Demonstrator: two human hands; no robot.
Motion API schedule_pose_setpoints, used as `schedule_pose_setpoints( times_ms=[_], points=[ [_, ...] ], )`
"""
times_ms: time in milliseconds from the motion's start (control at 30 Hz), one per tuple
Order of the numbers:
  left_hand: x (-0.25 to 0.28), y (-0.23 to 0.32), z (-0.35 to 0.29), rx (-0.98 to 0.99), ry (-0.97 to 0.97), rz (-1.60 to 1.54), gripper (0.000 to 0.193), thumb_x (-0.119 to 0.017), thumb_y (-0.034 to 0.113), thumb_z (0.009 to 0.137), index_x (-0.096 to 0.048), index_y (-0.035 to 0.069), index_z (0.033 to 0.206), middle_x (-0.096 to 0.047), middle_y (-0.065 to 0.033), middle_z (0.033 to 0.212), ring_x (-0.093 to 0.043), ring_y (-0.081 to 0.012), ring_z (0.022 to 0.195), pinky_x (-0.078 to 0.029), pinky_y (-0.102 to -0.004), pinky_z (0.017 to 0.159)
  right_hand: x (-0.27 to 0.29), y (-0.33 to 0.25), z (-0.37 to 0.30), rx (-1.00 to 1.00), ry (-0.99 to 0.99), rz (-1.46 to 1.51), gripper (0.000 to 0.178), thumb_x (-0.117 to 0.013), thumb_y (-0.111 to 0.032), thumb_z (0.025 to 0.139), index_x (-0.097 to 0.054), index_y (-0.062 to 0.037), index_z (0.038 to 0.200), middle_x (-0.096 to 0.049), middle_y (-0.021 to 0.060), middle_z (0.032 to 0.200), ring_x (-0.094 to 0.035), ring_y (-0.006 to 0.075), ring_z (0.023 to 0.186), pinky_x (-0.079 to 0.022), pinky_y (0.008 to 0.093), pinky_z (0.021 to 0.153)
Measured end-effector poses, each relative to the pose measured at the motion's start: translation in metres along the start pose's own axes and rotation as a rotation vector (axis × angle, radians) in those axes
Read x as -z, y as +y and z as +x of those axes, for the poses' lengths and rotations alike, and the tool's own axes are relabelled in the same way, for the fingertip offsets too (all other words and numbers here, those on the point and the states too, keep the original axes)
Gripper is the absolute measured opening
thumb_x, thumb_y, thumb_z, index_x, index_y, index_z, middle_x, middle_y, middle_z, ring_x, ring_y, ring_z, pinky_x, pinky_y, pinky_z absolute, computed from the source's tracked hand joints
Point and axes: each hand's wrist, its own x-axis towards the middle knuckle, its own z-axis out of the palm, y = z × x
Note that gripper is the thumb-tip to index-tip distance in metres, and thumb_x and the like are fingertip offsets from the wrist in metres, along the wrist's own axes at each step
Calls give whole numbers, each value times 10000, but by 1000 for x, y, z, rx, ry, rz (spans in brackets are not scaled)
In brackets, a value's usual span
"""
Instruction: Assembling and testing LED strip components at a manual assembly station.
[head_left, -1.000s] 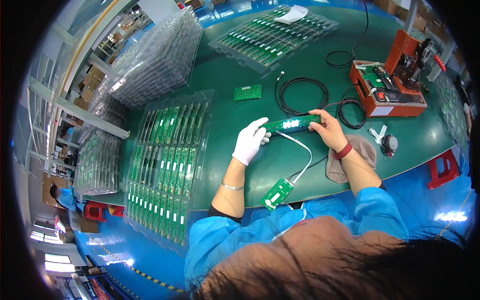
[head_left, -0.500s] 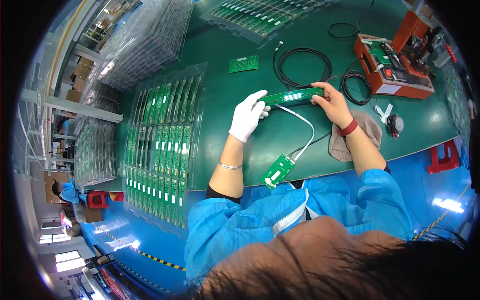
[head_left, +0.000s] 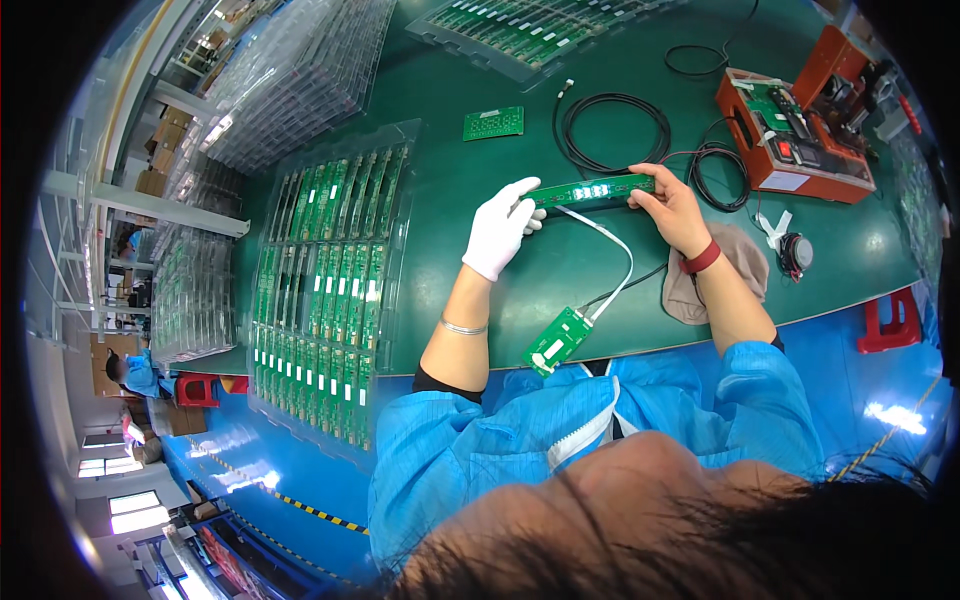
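Note:
A long, narrow green circuit board (head_left: 570,193) with lit white digits is held level above the table between both my hands. My left hand (head_left: 500,230), in a white glove, grips its left end. The bare fingers of my right hand (head_left: 672,208) pinch its right end. From the board a white ribbon cable (head_left: 620,247) curves down to a smaller green circuit board (head_left: 558,341) near the table's front edge. A brown cloth cap or bag (head_left: 705,290) lies under my right wrist.
On the left, a clear tray (head_left: 400,190) holds rows of narrow green boards, with stacked trays (head_left: 300,90) behind. A loose board (head_left: 493,123), coiled black cable (head_left: 615,132), orange test fixture (head_left: 785,140) and small round speaker (head_left: 796,252) lie on the green table. A red stool (head_left: 890,322) stands right.
The whole view has shifted slightly, moving the table things a little to the right. Both hands keep their hold on the lit board, which looks much the same.

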Motion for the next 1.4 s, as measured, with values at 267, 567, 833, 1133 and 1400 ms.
schedule_pose_setpoints(
  times_ms=[267,567,833,1133,1400],
  points=[
    [2,-5,-8,-7,35,-10,367,-480,32,907,-582,1,1258,-684,-140,865,-629,-153,701,-509,-231,660,-6,0,-2,-9,-22,8,359,-557,19,900,-553,-47,1252,-646,68,864,-630,120,799,-489,201,765],
    [4,-7,-2,-7,32,10,352,-483,23,886,-617,1,1212,-692,-141,834,-630,-153,667,-511,-228,632,-6,5,-6,-19,12,-30,361,-561,26,897,-555,-44,1250,-642,67,854,-628,118,787,-492,198,753],
    [1,-8,-4,-2,61,-3,355,-481,21,884,-618,4,1211,-692,-141,834,-631,-153,669,-512,-227,632,-7,2,-7,-18,-4,-1,362,-561,28,896,-556,-40,1252,-639,64,840,-629,118,777,-495,199,747],
    [3,-7,-6,9,74,-7,314,-485,-4,883,-635,-19,1159,-679,-128,881,-675,-181,733,-546,-254,646,-10,4,-10,-25,2,-47,369,-561,26,895,-553,-39,1258,-635,61,833,-627,116,774,-495,200,745],
    [5,-11,-3,-27,74,8,343,-491,17,885,-620,-2,1202,-687,-137,846,-645,-162,687,-523,-237,634,-10,4,-7,-26,0,-63,368,-559,26,895,-551,-39,1258,-638,62,843,-624,115,780,-493,201,749]
  ],
)
